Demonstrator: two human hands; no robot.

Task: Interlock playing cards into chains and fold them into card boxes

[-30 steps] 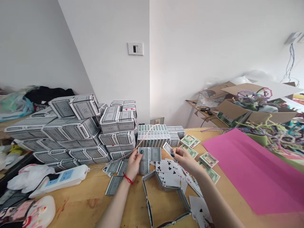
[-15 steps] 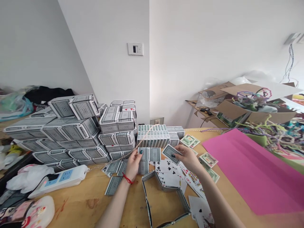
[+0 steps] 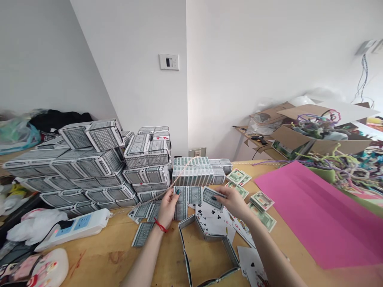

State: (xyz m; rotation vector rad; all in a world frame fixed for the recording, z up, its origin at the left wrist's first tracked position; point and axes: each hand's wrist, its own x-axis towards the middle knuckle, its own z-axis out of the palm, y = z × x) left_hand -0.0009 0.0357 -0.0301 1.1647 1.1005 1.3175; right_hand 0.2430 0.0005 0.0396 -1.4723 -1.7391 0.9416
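Currently, the right hand [image 3: 235, 202] pinches a grey-patterned rectangular paper card [image 3: 211, 198]; left of it, the left hand [image 3: 167, 208] grips a grey-patterned flat card panel [image 3: 181, 211]. Overtight pinching might crease either.

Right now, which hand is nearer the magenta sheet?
Right: the right hand, holding a playing card, is left of the magenta sheet; the left hand is farther left, holding other cards.

L-shaped grey-blue patterned paper card piece [image 3: 181, 211], white-edged, backs up, pinched at its left side under left hand's [image 3: 168, 207] thumb, extending rightward. Single rectangular grey-blue paper playing card [image 3: 211, 199], white border, back up, slanted, in right hand's [image 3: 233, 201] fingers, left end just beside the L-shaped piece.
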